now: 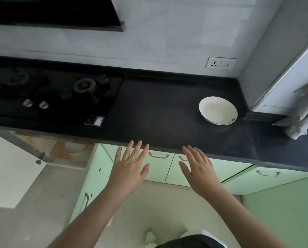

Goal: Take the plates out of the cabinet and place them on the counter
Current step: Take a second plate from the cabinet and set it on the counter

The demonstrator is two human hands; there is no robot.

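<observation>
A white plate (218,110) sits near the right end of the dark worktop (158,108), its rim lettering too small to read. Under the worktop's left end, the open cabinet (67,154) shows only a blurred pale shape inside. Your left hand (130,166) and right hand (197,167) hover at the worktop's front edge, fingers spread, grasping nothing, well apart from the plate. A gas hob (56,90) fills the left end; a grey cloth (303,111) hangs at the right edge.

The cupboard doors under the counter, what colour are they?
Pale mint green cupboard doors, with small curved handles, seen in the head view just below the dark counter.
</observation>
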